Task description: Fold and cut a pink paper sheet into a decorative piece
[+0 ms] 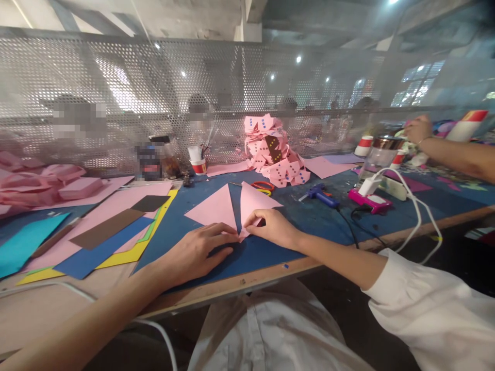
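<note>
A pink piece of paper [216, 204] with two pointed flaps parted by a dark V-shaped gap lies on the blue mat in front of me. My right hand [268, 226] pinches the lower part of the right flap. At the bottom tip, where the flaps meet, the fingertips of my left hand [204, 247] press on the paper, its fingers stretched out and thumb apart. Scissors [263, 186] with red and yellow handles lie just behind, partly hidden by the right flap. A blue glue gun [323, 196] rests to the right.
Coloured paper sheets [112, 226] and pink folded pieces [42, 180] cover the left side. Behind stands a pile of dotted pink paper shapes [268, 149]. A pink power strip [370, 201] with white cables sits right. Another person's hand [419, 129] reaches in at far right.
</note>
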Motion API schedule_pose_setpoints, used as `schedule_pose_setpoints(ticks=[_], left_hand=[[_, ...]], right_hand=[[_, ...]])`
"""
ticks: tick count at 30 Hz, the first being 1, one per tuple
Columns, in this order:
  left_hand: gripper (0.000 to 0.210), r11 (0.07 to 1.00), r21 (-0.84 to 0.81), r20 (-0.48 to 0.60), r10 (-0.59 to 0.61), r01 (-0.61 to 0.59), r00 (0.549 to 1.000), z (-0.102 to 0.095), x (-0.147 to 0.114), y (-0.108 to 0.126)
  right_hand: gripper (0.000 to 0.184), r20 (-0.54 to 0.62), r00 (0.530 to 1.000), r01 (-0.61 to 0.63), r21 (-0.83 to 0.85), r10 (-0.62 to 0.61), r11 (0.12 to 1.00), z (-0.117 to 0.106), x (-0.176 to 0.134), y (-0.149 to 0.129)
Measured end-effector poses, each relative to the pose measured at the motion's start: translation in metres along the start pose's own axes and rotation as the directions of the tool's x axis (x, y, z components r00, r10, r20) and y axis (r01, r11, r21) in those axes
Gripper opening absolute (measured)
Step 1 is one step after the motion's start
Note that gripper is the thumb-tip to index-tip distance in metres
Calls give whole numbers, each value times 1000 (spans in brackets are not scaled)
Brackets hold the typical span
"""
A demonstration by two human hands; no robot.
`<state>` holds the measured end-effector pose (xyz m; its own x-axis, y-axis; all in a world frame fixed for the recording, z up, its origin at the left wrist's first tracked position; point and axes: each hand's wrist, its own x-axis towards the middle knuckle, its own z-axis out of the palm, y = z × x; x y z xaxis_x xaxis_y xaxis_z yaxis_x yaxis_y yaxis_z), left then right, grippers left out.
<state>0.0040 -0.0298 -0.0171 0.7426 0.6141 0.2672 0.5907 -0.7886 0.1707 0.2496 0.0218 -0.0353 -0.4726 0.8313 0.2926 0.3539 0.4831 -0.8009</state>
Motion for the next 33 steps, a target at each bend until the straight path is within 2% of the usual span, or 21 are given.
schedule_pose_setpoints(ticks=[16, 26, 33], left_hand=[[34, 1000, 7, 1, -5, 5, 1000, 0, 0, -1], [33, 999, 7, -53, 32, -32, 998, 1, 0, -1], [35, 1000, 27, 0, -3, 3, 1000, 2, -1, -2]], right_hand=[[8, -13, 1000, 6, -12, -6, 1000, 1, -1, 0], [6, -11, 1000, -11, -7, 11, 1000, 0, -2, -4], [7, -21, 1000, -7, -22, 7, 1000, -1, -2, -2]])
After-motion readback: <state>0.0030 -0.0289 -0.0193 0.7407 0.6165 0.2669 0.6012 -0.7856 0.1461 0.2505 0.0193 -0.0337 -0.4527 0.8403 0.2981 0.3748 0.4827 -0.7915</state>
